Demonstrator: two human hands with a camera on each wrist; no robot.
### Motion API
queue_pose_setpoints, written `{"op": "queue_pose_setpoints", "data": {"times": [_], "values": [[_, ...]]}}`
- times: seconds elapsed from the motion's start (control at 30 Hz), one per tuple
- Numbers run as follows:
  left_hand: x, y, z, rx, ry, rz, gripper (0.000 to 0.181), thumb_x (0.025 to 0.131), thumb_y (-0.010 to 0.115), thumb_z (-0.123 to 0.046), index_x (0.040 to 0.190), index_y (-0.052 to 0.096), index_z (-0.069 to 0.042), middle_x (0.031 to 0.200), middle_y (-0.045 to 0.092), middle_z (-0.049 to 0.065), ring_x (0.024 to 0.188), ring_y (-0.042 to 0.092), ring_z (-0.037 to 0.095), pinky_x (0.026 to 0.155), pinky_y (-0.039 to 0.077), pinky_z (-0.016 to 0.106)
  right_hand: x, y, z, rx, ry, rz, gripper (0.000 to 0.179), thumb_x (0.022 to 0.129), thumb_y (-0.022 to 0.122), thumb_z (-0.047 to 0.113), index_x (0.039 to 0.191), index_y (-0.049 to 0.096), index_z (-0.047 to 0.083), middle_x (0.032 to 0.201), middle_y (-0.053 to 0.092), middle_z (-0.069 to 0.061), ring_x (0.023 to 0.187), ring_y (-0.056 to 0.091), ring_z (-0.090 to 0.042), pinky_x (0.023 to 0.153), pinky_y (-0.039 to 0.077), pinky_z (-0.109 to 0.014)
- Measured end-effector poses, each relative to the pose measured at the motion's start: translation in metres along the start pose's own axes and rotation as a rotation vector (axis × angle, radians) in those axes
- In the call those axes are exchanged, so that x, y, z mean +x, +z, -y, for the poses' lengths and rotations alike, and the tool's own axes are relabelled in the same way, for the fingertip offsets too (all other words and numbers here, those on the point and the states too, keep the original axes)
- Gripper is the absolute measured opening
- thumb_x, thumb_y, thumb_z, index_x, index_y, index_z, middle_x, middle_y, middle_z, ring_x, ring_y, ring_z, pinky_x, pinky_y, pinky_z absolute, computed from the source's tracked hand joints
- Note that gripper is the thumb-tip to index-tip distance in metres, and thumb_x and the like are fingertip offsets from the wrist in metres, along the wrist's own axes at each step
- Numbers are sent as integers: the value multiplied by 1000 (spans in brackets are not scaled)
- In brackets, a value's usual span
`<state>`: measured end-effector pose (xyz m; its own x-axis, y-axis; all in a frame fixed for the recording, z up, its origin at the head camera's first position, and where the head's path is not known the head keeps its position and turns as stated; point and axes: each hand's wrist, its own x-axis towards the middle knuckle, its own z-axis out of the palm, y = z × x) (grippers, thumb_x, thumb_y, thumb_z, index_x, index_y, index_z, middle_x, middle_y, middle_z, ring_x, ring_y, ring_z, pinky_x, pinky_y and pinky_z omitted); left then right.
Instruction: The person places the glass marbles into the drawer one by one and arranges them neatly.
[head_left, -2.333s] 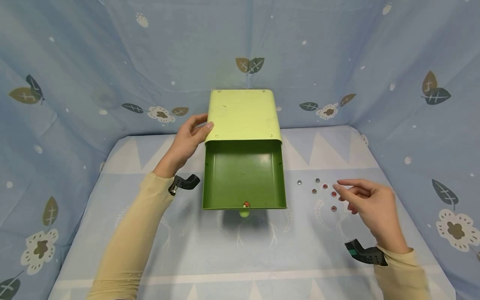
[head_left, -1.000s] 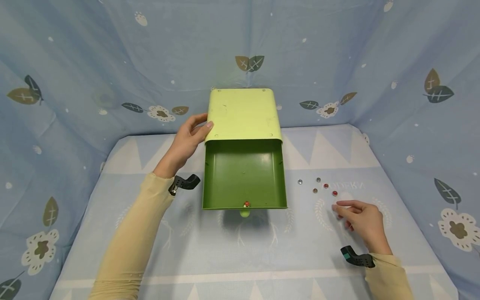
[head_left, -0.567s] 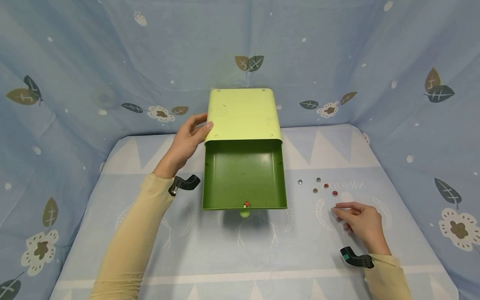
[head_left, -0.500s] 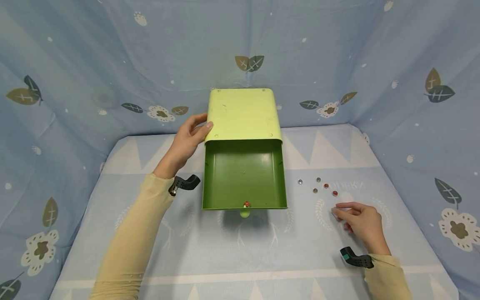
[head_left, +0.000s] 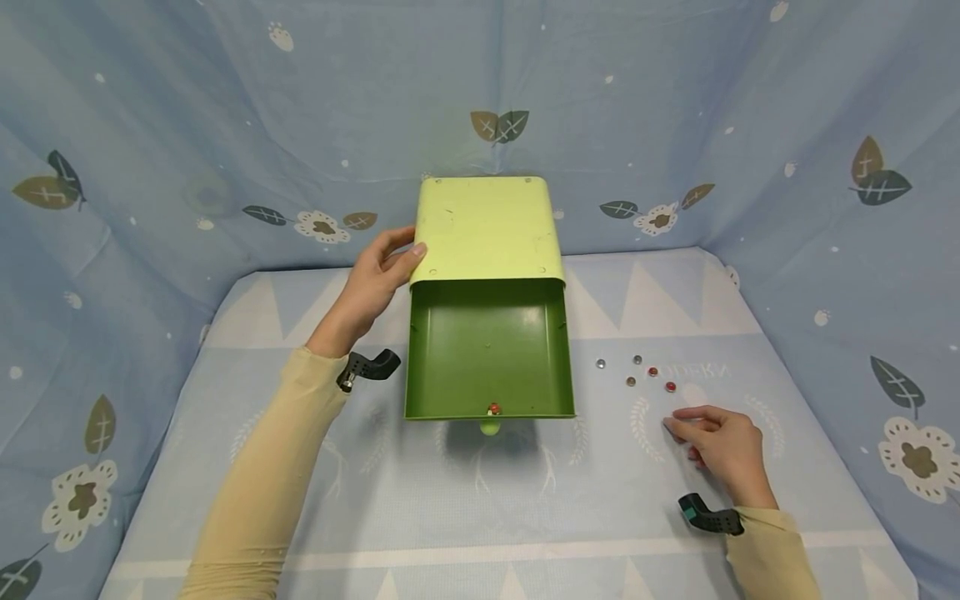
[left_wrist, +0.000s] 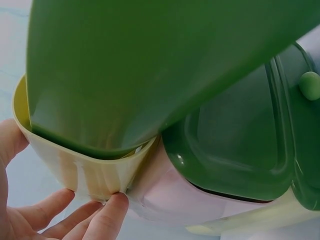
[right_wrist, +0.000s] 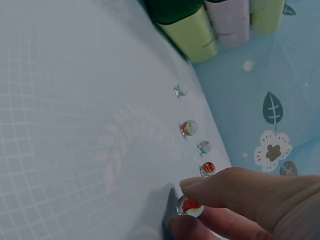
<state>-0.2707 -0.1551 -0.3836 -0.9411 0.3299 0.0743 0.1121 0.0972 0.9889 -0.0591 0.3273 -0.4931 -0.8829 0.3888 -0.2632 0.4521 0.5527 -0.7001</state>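
My left hand (head_left: 367,287) grips the left side of a light-green drawer cabinet (head_left: 487,229), thumb over its top edge and fingers against the side wall. The cabinet's dark-green top drawer (head_left: 487,350) is pulled out toward me. A red marble (head_left: 492,408) lies inside it by the front wall, just behind the round knob (head_left: 490,427). Low over the cloth on the right, my right hand (head_left: 723,446) pinches a clear marble with a red and white swirl (right_wrist: 190,206) between thumb and fingers. Several other marbles (head_left: 653,372) lie just beyond that hand.
In the left wrist view, a pink tier (left_wrist: 165,185) and further green drawers (left_wrist: 235,145) show below the top one. Blue patterned cloth (head_left: 480,75) hangs behind and along both sides. A pale cloth (head_left: 420,517) covers the table.
My right hand has moved down and left and taken up the nearest marble from the cloth. Since one second ago it has barely shifted. The left hand and the drawer stay put.
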Motion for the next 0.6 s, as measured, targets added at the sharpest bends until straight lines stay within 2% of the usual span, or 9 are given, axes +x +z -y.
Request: {"op": "queue_pose_setpoints", "data": {"times": [0.27, 0.6], "values": [[0, 0, -1, -2, -2, -1, 67, 114, 63, -37, 168, 37, -9, 170, 41, 9, 152, 49, 25, 123, 45, 47, -2, 1, -1, -9, 13, -5, 39, 95, 89, 25, 118, 79, -5, 73, 72, -1, 57, 64, -17, 48, 54, -28], [0, -1, 0, -1, -8, 0, 67, 114, 64, -38, 169, 37, -9, 170, 42, 9, 152, 49, 25, 123, 45, 46, -3, 0, -2, -7, 17, -7, 40, 95, 90, 25, 116, 78, -7, 74, 71, -1, 57, 64, -17, 48, 54, -28]]}}
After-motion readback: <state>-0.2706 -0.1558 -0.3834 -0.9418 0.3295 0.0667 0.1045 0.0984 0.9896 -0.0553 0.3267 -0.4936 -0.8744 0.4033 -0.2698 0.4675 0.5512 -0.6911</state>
